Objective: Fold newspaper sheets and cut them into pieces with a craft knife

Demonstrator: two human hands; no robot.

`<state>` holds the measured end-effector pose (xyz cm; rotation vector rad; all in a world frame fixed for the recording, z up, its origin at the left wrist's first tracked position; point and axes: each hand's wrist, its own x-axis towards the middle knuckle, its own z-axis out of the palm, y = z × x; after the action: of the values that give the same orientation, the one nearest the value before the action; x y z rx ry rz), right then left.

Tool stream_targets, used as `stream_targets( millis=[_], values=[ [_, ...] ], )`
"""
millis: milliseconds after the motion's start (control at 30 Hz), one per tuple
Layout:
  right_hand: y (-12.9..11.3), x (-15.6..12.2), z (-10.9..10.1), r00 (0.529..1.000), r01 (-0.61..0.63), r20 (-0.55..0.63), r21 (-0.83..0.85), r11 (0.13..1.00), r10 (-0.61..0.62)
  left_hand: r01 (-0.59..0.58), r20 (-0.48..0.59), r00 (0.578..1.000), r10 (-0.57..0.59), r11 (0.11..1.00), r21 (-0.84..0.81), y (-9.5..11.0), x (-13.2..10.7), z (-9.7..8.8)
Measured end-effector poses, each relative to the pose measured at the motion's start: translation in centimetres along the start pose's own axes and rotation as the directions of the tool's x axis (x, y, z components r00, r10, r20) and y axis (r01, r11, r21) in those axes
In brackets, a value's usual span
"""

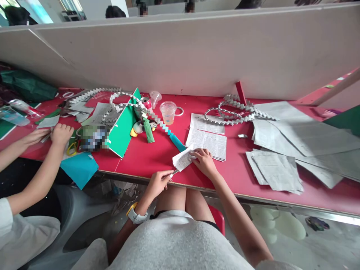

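Note:
My left hand (pixel 160 184) is at the table's front edge. Its fingers are closed in a pinch on a thin pale strip (pixel 176 172), whose kind I cannot make out. The strip's far end meets a small piece of printed paper (pixel 181 160). My right hand (pixel 204 162) has its bent fingers on that piece's right edge, thumb and fingertips together. Just behind the piece is the teal end (pixel 177 143) of a zigzag folded-paper chain (pixel 157 119). A stack of cut printed sheets (pixel 206 140) lies beyond my right hand.
Loose paper pieces (pixel 277 170) and large sheets (pixel 312 131) cover the right side. Another paper chain (pixel 232 114) lies at the back. A plastic cup with liquid (pixel 168 113) stands near a green board (pixel 123 129). At left, a co-worker's hands (pixel 62 134) are over the table.

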<state>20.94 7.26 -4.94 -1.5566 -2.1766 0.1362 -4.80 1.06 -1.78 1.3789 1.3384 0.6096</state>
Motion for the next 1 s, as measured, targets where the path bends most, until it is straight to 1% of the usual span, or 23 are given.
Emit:
stream_targets(
  millis=[100, 300, 500, 600, 800, 1000],
  values=[
    [0.5, 0.1, 0.2, 0.999, 0.037, 0.006, 0.046, 0.998, -0.038, -0.021, -0.014, 1.000, 0.021, 1.000, -0.006, 0.1, 0.5, 0.1],
    [1.1, -0.1, 0.7, 0.996, 0.085, -0.009, 0.116, 0.990, -0.084, -0.047, 0.042, 0.998, 0.046, 0.999, 0.022, -0.2, 0.9, 0.6],
    [1.3, -0.2, 1.1, 0.995, 0.088, -0.051, 0.144, 0.986, -0.081, -0.065, 0.039, 0.997, 0.064, 0.997, 0.042, -0.7, 0.7, 0.6],
    [1.4, -0.2, 1.1, 0.995, 0.093, -0.049, 0.156, 0.983, -0.087, -0.079, 0.046, 0.996, 0.075, 0.993, 0.089, -0.6, 0.7, 0.4],
    [1.5, -0.3, 1.4, 0.993, 0.103, -0.069, 0.156, 0.982, -0.093, -0.158, 0.036, 0.987, 0.154, 0.972, 0.172, 0.1, 0.5, 0.0],
    [1.6, -0.2, 1.6, 0.995, 0.091, -0.066, 0.158, 0.983, -0.081, -0.159, 0.030, 0.987, 0.156, 0.975, 0.155, -0.1, 0.3, 0.0]
  ],
)
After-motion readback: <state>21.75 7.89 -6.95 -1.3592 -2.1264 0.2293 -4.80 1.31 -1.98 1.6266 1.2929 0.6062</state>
